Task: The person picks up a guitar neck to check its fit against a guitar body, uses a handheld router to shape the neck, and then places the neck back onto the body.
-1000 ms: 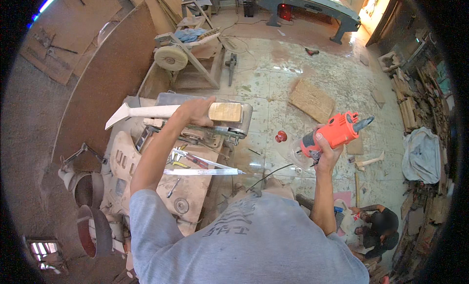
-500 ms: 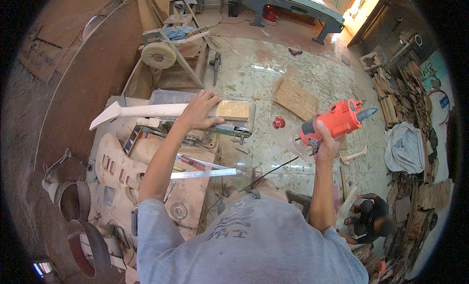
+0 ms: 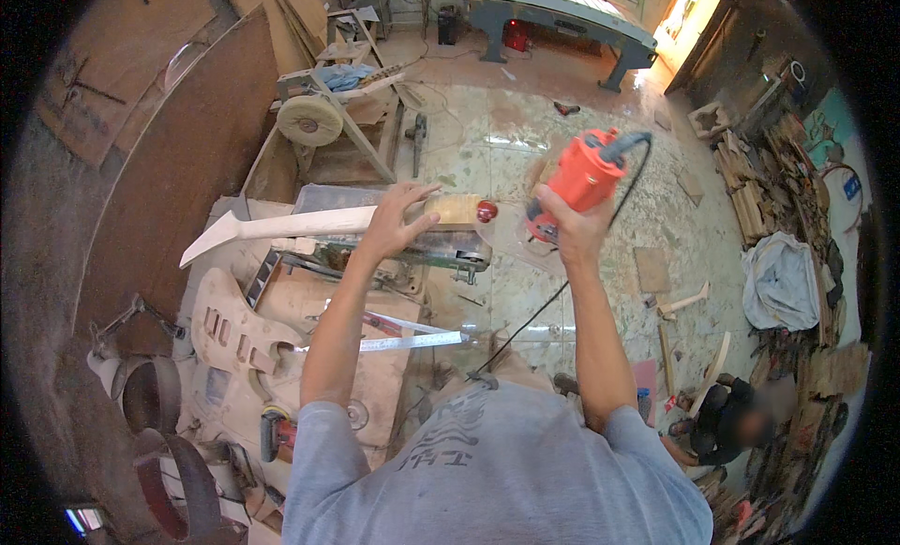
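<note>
A pale wooden guitar neck lies across the bench, its angled headstock at the left. My left hand grips its right-hand part, thumb and fingers spread around the wood. Just right of that hand is a yellowish wooden block at the neck's end. My right hand is closed around an orange-red router, tilted, with its black cord looping from the top. Its clear base reaches toward the block, where a red knob appears over the block's end. Whether the base touches the wood I cannot tell.
Below the neck is a metal vise. A guitar body, a metal ruler and a red-and-black tool lie on the bench. Another person crouches at the lower right, near scrap wood. The router's cord hangs toward me.
My right hand has brought the router left and up, toward the neck's end, and turned it more upright. My left hand stays on the neck, its fingers more spread.
</note>
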`<state>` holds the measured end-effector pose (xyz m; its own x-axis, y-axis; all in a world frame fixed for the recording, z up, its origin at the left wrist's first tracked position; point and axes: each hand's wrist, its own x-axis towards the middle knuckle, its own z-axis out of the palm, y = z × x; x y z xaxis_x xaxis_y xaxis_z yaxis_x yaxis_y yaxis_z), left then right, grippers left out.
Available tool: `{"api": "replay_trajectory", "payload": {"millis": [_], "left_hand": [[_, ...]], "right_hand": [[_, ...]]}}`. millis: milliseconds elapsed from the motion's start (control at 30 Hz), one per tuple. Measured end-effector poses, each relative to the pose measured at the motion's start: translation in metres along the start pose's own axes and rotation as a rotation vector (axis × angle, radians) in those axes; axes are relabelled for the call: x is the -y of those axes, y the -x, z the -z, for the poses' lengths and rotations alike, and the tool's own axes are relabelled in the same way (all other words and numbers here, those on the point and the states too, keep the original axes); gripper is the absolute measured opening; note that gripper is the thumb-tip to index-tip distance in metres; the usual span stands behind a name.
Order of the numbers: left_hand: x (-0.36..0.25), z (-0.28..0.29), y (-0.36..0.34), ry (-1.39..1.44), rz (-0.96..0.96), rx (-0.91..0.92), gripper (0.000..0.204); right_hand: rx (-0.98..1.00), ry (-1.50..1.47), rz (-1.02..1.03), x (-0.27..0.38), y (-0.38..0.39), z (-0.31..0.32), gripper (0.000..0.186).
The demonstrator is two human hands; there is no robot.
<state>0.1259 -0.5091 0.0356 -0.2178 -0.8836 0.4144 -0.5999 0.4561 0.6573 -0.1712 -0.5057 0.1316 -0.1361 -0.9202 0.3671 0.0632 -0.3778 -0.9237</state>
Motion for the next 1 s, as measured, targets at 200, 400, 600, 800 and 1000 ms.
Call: {"api": "replay_trajectory", "payload": {"millis": [200, 400, 600, 800, 1000], "left_hand": [[-0.007, -0.021, -0.001, -0.029, -0.020, -0.017, 0.059], [0.002, -0.028, 0.005, -0.077, 0.031, -0.082, 0.056], [-0.007, -0.024, 0.001, 0.054, 0.130, -0.085, 0.046], [-0.017, -0.032, -0.009, 0.058, 0.259, -0.070, 0.035], [-0.010, -0.035, -0.011, -0.053, 0.344, -0.089, 0.031]], "right_hand": [[0.137, 0.074, 0.083, -0.032, -0.014, -0.036, 0.052], [0.208, 0.098, 0.147, -0.046, -0.021, -0.055, 0.055], [0.260, 0.131, 0.123, -0.056, -0.029, -0.060, 0.062], [0.248, 0.078, 0.145, -0.055, -0.031, -0.056, 0.064], [0.176, 0.163, 0.089, -0.047, -0.023, -0.067, 0.066]]}}
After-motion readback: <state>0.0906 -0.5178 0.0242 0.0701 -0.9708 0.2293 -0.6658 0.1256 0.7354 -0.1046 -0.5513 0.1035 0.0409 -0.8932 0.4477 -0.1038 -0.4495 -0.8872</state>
